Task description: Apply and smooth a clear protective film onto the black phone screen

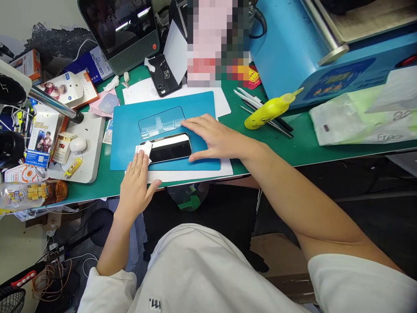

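**Position of the work.** The phone (171,148) lies flat, screen up, lengthwise on the blue mat (127,130). The mat rests on a white sheet (195,174) at the front edge of the green bench (293,145). A clear rectangular film (162,121) lies on the mat just behind the phone, close to it; whether the two touch cannot be told.

**Left hand.** The left hand (138,182) is open, with its fingers extended and laid flat. The fingertips press a small white wipe (144,150) onto the left end of the phone. The wipe is not pinched; it is held down by finger pressure alone.

**Right hand.** The right hand (215,139) is open and spread over the right end of the phone. The thumb sits against the near edge and the fingers reach along the far edge, towards the film. It braces the phone rather than lifting it.

**Step in hand.** As judged from this posture, the screen is being wiped, with the wipe at the left end of the glass.

**Requirement for a further stroke.** A pass along the glass calls for even, flat pressure on the wipe. The bracing hand must keep the phone from sliding and stay off the glass and the film.

**Nearby.** A yellow bottle (270,112) lies well to the right.
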Action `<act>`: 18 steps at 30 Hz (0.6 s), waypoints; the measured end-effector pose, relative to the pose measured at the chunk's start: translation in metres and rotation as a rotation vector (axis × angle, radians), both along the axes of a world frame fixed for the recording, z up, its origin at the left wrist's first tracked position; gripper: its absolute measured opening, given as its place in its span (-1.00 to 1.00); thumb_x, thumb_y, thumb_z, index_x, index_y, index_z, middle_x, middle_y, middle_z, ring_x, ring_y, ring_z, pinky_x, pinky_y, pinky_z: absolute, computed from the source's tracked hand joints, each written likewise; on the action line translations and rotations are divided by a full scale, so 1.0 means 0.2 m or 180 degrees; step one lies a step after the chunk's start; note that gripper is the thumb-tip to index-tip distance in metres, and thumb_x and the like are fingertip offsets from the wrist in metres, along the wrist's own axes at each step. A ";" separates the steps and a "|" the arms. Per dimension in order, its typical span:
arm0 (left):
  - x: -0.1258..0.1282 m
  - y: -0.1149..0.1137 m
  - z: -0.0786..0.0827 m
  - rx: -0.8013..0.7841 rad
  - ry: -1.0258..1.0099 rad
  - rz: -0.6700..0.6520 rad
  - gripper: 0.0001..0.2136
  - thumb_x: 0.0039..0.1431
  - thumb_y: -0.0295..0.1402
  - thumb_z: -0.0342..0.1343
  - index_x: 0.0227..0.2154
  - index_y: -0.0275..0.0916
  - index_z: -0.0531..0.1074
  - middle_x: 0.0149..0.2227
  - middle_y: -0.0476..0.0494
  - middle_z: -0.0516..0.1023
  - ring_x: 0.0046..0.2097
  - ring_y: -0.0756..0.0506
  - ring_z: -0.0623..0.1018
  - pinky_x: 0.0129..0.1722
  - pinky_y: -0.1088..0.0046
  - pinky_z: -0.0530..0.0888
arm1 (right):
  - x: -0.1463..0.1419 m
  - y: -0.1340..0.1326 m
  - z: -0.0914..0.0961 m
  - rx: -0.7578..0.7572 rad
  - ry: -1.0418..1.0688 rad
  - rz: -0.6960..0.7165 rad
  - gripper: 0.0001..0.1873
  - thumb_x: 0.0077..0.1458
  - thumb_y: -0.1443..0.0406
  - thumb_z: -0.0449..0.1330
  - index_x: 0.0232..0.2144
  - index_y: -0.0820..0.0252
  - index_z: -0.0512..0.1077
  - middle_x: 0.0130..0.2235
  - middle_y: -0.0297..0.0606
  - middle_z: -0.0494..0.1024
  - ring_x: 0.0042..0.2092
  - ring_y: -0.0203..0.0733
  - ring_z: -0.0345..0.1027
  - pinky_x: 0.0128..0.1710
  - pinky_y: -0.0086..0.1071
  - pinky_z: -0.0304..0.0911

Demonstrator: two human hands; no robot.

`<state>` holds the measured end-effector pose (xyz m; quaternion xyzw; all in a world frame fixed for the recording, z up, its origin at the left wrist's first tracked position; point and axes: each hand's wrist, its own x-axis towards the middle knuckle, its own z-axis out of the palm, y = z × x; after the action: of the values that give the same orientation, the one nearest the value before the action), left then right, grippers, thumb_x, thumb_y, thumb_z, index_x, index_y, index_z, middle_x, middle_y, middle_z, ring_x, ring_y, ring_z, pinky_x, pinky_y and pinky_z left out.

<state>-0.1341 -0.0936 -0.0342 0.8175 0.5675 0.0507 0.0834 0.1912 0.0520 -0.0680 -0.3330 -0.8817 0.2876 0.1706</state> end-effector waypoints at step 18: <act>0.07 0.05 0.00 -0.0095 -0.0116 0.0156 -0.21 0.63 0.13 -0.20 0.65 -0.33 -0.05 0.66 -0.45 0.02 0.67 -0.39 0.07 0.61 -0.11 0.16 | -0.01 0.00 0.01 0.0009 0.0035 -0.0036 0.28 0.17 -0.50 0.14 0.61 0.17 0.14 0.51 0.15 0.35 0.42 0.52 0.24 0.39 0.44 0.25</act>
<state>-0.1201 -0.0828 -0.0346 0.8011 0.5864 0.0591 0.1046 0.1890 0.0514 -0.0668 -0.3361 -0.8792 0.2872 0.1776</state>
